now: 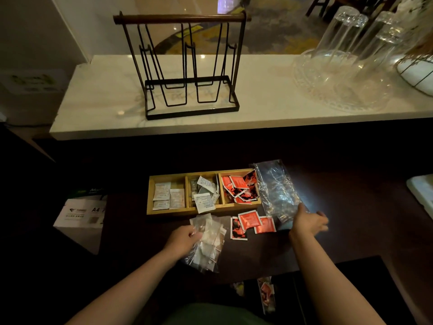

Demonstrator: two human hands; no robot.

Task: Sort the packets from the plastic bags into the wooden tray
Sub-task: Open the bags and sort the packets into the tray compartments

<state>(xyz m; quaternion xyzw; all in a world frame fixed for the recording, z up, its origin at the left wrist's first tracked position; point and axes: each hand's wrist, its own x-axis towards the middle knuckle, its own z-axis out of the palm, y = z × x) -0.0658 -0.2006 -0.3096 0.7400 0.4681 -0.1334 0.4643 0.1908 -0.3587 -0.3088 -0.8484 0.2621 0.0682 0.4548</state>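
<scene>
i see a white marble counter (257,90) across the top, black wire rack (187,66) standing on it, upturned clear glasses (346,43) on a glass dish at right. below it a dark table (351,184). wooden tray (203,208) sits mid-table, three compartments: pale packets (165,195) left, white and grey packets (205,193) middle with one hanging over the front rim, red packets (239,187) right. empty-looking clear bag (276,188) lies against the tray's right end. right hand (308,220) is on that bag's near end, fingers spread; can't tell if it's gripping. left hand (184,239) is clenched on a second clear bag (208,242) of white packets just in front of the tray. three loose red packets (251,224) lie between the hands. a4 paper box (80,214) sits low left.
</scene>
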